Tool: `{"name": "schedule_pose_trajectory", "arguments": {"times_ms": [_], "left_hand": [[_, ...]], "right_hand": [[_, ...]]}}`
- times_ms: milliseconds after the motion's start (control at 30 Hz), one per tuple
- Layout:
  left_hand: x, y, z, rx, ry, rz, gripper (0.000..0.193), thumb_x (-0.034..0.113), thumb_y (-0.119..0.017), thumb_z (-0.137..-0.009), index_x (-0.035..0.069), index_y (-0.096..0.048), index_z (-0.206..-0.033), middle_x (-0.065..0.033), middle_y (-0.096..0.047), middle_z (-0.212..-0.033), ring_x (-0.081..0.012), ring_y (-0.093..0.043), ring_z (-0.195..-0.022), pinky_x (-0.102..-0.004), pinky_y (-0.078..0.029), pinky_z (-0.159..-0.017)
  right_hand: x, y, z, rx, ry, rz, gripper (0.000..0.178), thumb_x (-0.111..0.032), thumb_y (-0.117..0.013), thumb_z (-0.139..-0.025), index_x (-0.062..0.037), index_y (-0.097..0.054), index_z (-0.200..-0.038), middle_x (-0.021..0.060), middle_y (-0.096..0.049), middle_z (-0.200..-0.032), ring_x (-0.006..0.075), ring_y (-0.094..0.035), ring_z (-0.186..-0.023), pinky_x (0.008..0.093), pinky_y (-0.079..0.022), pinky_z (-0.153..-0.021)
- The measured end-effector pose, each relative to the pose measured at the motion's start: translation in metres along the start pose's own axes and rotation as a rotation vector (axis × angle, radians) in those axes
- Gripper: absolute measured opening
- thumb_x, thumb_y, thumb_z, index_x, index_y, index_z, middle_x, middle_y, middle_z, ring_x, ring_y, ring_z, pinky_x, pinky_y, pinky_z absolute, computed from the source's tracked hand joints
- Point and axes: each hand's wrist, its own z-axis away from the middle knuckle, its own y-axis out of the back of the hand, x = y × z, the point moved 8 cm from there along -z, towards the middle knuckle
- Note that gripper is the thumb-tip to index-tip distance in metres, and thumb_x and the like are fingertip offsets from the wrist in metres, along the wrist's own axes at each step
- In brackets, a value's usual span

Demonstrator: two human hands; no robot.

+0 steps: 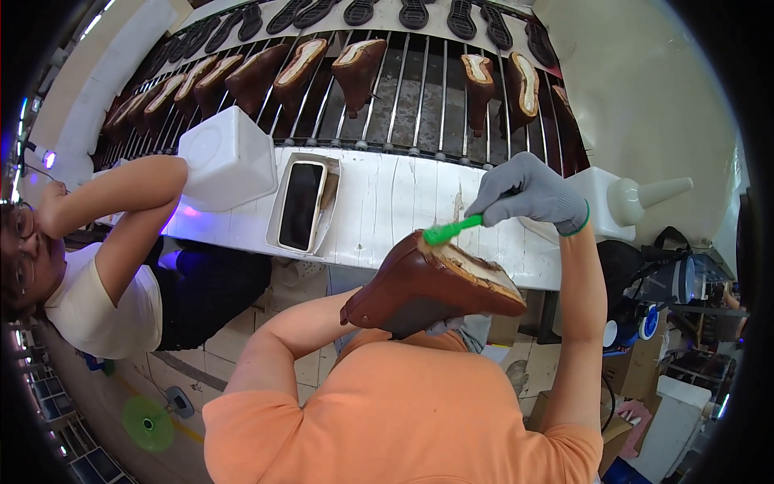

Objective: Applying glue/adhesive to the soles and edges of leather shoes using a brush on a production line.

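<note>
My right hand (526,194), in a grey glove, pinches a small brush (455,230) with a green handle. Its bristles touch the rim of the upturned underside of a brown leather boot (395,282), near one end. That underside is pale in the middle with a tan edge. From below, my left hand (443,326) supports the boot above my lap; only some gloved fingers show, and the rest is hidden behind the leather.
A white bench (387,194) bears a white container (228,157) and an open box with a phone (302,206). Beyond it, a roller rack (411,97) carries several upturned boots (355,68), with black soles (414,12) behind. At right stands a white spouted bottle (625,198). Another person (105,282) sits at left.
</note>
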Motion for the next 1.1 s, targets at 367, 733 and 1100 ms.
{"name": "schedule_pose_trajectory", "arguments": {"times_ms": [367, 733, 1100], "left_hand": [[0.003, -0.003, 0.004, -0.025, -0.03, -0.033, 0.032, 0.029, -0.068, -0.091, 0.011, -0.065, -0.117, -0.0082, -0.069, -0.106, -0.0178, -0.068, -0.09, -0.0286, -0.053, -0.086], [-0.038, 0.022, 0.005, 0.202, -0.012, 0.256, 0.031, 0.024, -0.065, -0.094, 0.011, -0.064, -0.122, -0.0104, -0.068, -0.111, -0.0185, -0.068, -0.094, -0.0307, -0.053, -0.089], [-0.062, 0.133, 0.003, 0.817, -0.115, 0.585, 0.058, 0.035, -0.055, -0.099, -0.001, -0.041, -0.143, -0.007, -0.052, -0.132, -0.0156, -0.051, -0.119, -0.031, -0.042, -0.102]], "right_hand": [[0.007, -0.002, 0.002, -0.189, -0.048, -0.034, 0.021, -0.003, -0.079, -0.076, 0.0009, -0.076, -0.097, 0.0071, -0.073, -0.081, 0.009, -0.065, -0.073, 0.0225, -0.051, -0.066], [0.027, 0.028, 0.043, -0.057, 0.025, -0.111, 0.022, -0.006, -0.08, -0.076, 0.003, -0.076, -0.096, 0.0063, -0.07, -0.077, 0.0092, -0.062, -0.067, 0.0231, -0.047, -0.059], [0.007, 0.027, 0.055, 0.606, -0.008, 0.193, 0.017, -0.013, -0.074, -0.083, -0.0032, -0.077, -0.097, 0.0034, -0.07, -0.081, 0.0079, -0.057, -0.069, 0.0233, -0.043, -0.062]]}}
